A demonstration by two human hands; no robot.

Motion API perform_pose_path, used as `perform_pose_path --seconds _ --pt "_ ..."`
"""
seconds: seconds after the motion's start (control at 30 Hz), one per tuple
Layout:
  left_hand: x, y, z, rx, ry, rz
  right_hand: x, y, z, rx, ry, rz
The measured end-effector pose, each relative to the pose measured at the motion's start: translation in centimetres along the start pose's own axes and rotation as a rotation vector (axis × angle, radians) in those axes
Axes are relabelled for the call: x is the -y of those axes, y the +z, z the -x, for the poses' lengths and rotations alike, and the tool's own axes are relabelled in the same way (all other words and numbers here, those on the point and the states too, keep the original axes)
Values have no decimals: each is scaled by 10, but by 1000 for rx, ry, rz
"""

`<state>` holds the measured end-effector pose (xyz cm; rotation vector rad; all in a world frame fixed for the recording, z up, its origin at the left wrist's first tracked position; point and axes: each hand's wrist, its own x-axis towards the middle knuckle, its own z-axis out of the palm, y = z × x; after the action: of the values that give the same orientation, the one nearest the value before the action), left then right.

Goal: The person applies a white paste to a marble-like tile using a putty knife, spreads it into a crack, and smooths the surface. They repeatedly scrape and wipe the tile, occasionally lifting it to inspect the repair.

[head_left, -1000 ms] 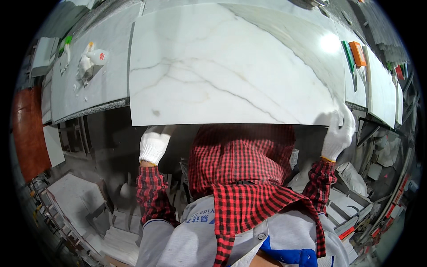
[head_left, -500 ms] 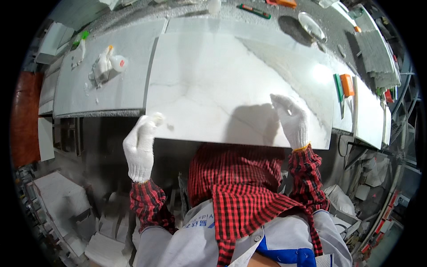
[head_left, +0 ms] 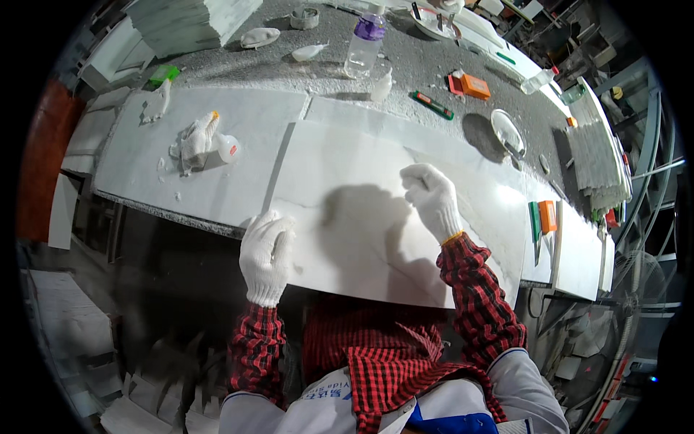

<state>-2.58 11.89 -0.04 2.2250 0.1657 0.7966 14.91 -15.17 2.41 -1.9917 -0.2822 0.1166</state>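
Observation:
A white slab with grey marble veins [head_left: 340,253] lies on the workbench in front of me, its near edge over my lap. My left hand [head_left: 266,254], in a white knit glove, is closed at the slab's near left corner, fingers curled beside the thumb. Over the slab's right half, my right hand [head_left: 434,199], gloved the same way, is bent with its fingers pressed together. Whatever it may hold is hidden by the glove. Shadows of my head and arm fall across the slab.
A crumpled white glove [head_left: 196,141] lies beside a small white container [head_left: 228,148] on the left slab. Farther back stand a purple-labelled bottle [head_left: 365,45], a green utility knife [head_left: 434,105], an orange box [head_left: 475,86] and a white dish [head_left: 507,132]. Slab stacks [head_left: 188,25] flank the bench.
The view has tilted up, showing more of the bench's far side. My right hand has moved left over the slab and its fingers have curled in. My left hand stays by the near left corner.

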Motion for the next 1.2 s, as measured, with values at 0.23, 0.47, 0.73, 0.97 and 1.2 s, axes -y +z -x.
perform_pose_path --seconds 0.23,0.47,0.73,0.97,1.2 --pt "-4 2 -1 4 15 -76 -21 -71 -39 -199 103 182" --pt "-7 5 0 13 -38 -118 -78 -186 -19 -638 73 685" --pt "-6 9 -2 9 -13 -150 -118 -225 -82 -472 272 688" --pt "-4 8 1 74 -37 -197 -124 -235 -75 -649 167 282" --pt "-3 10 7 54 -66 -240 -121 -231 -73 -728 197 -75"
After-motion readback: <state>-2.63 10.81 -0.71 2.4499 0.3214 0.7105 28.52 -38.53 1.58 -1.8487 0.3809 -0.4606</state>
